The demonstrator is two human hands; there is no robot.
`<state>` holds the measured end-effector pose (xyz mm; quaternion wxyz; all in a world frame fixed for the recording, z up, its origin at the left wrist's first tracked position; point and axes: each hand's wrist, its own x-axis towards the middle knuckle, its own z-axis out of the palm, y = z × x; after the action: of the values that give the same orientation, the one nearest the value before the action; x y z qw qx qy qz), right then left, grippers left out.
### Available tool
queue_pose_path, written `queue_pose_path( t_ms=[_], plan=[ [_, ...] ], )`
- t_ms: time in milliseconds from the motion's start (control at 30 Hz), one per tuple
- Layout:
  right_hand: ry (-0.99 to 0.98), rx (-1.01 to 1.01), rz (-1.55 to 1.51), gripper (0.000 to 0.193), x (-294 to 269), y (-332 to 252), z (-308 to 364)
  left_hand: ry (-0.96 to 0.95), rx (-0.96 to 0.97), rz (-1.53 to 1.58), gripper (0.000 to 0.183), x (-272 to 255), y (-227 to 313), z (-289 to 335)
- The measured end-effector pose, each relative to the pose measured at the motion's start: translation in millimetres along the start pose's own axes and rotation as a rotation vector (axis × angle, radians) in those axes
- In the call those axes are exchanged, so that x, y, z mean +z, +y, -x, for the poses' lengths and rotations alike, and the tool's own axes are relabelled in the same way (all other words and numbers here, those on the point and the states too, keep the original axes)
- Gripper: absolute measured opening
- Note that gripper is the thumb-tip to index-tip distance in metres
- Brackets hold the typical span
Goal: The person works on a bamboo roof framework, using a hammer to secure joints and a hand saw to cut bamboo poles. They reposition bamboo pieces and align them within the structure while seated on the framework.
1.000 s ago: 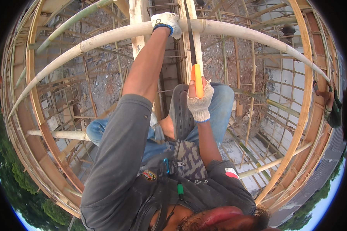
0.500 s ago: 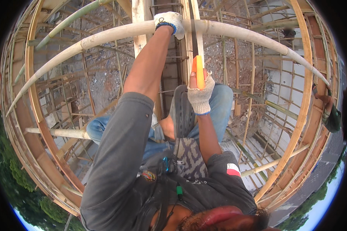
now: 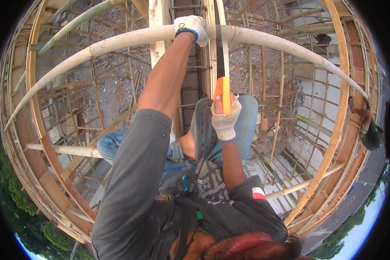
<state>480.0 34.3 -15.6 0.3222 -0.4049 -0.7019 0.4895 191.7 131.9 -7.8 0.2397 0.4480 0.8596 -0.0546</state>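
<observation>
A pale bamboo pole point(image 3: 277, 40) runs crosswise in front of me, over the timber boards. My left hand point(image 3: 191, 29), in a white knitted glove, is closed around it near its middle. My right hand point(image 3: 225, 121), gloved with bare fingertips, grips the orange handle of a hand saw point(image 3: 222, 91). The saw's dark blade point(image 3: 219, 56) points away from me and lies against the pole just right of my left hand. Its teeth and the depth of any cut are too small to make out.
Upright-edged timber boards point(image 3: 159, 50) flank a narrow channel with steel bars below the pole. Bamboo scaffolding and rubble lie far below. Another bamboo pole point(image 3: 69, 150) is at my left. A co-worker point(image 3: 370, 130) is at the far right edge, by the boards.
My right hand has drawn the saw back toward my body, bringing more of its blade to the near side of the pole. My left hand keeps its hold on the pole.
</observation>
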Motion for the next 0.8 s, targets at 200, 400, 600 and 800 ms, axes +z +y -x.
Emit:
queue_pose_path(
  t_ms=[200,400,600,800],
  plan=[
    [0.013,-0.088,0.041,0.018,21,-4,-65,0.006,0.010,-0.013,0.056,-5,8,7],
    [0.022,-0.080,-0.032,0.018,25,-14,-56,0.071,0.017,0.038,0.046,7,-6,0],
    [-0.024,0.000,0.055,0.016,2,-11,0,0.033,0.019,0.029,0.056,9,-2,2],
    [0.024,-0.103,0.042,0.015,27,-23,-75,0.008,0.058,0.035,0.060,-6,2,4]
  ],
)
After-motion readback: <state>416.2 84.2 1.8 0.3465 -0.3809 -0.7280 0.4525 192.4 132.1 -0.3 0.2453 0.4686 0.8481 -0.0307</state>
